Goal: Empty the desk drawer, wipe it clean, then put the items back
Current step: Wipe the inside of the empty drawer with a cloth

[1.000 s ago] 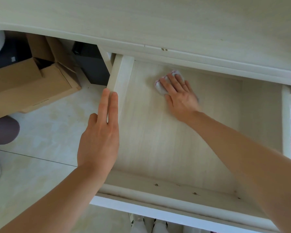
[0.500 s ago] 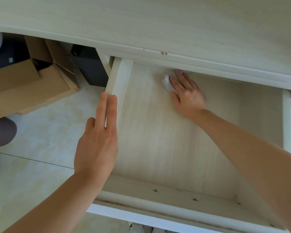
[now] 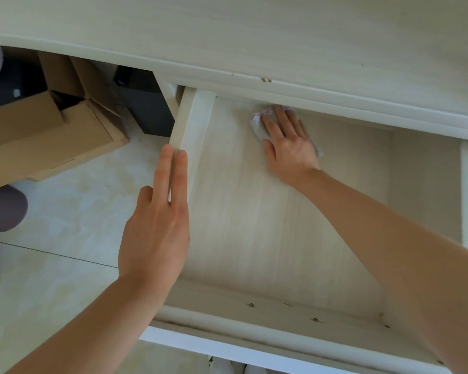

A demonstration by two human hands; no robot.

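Wiping near the drawer's (image 3: 281, 238) back edge, the right hand (image 3: 289, 147) presses flat on the cloth (image 3: 257, 124), drawn slightly nearer than before; left hand (image 3: 157, 222) flat, steadying its side wall.

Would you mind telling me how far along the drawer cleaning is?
Emptying looks done: the drawer shows only bare floor. Wiping is in hand: the right hand presses a cloth near the back, and the left hand rests on the side wall. Returning the items is left; none are visible.

Drawer (image 3: 281, 225) pale matt wood-grain; wipe (image 3: 257, 124) soft crumpled cloth or paper; box (image 3: 38, 141) matt brown cardboard.
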